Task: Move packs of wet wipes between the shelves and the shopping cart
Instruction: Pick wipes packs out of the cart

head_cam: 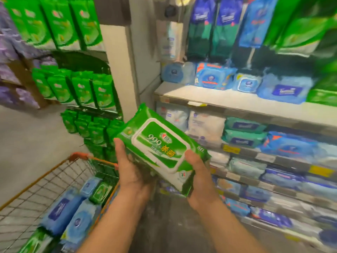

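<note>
Both hands, left hand (130,167), right hand (197,172), grip green wipes pack (160,145) above cart (54,172).

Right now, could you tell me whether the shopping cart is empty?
Not empty: the shopping cart holds several blue packs and at least one green pack lying inside its wire basket.

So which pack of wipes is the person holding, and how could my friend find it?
Start at the orange wire shopping cart at lower left, then look just right of it, in front of the shelves. Both hands, left hand and right hand, hold one green wipes pack in the air. It alone has a white-framed lid with "999" on it.
</note>
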The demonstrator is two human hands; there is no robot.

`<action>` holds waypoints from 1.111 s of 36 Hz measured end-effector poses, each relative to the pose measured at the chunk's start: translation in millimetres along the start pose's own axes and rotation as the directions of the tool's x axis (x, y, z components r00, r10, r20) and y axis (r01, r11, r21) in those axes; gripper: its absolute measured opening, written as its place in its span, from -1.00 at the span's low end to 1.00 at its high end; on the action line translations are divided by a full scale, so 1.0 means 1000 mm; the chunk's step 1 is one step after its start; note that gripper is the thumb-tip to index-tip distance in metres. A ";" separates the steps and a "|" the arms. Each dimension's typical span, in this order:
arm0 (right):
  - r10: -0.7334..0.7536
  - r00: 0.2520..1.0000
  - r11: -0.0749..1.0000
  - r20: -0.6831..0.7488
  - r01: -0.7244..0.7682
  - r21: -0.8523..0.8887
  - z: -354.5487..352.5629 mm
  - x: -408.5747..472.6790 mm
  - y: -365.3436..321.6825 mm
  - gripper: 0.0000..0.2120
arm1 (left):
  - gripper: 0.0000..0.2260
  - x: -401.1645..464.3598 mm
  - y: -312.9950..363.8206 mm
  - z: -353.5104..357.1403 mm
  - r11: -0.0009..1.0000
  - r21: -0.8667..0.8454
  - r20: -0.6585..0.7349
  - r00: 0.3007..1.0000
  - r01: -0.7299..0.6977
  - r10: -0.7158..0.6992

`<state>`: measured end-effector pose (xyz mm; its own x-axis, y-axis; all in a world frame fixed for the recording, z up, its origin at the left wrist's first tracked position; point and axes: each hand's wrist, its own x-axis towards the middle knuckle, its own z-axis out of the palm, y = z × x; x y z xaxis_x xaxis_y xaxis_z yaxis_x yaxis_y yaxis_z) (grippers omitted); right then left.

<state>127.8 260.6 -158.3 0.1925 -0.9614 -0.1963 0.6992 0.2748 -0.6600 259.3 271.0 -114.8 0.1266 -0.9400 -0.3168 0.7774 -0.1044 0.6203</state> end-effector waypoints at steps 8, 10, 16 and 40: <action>-0.109 0.989 0.994 -0.104 0.109 -0.007 -0.094 -0.032 -0.107 -0.11 | 0.00 0.011 -0.097 0.080 0.993 0.087 0.091 0.991 0.086 -0.094; -0.123 0.985 0.992 -0.119 0.125 0.007 -0.117 -0.043 -0.131 -0.06 | -0.14 0.013 -0.120 0.103 0.991 0.099 0.114 0.988 0.089 -0.100; -0.236 0.965 0.971 -0.115 0.238 0.001 -0.163 -0.080 -0.196 -0.19 | -0.38 0.013 -0.180 0.158 0.978 0.121 0.150 0.970 0.172 -0.190; -0.415 0.844 0.910 -0.340 0.388 -0.149 -0.222 -0.109 -0.344 -0.09 | -0.56 0.062 -0.256 0.311 0.772 0.635 0.446 0.800 0.032 -0.401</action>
<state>-286.7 273.1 -70.7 -0.3621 -0.9219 -0.1381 0.6080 -0.1212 -0.7846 -123.8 138.4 -69.6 -0.4855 -0.8551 -0.1818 0.2126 -0.3172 0.9242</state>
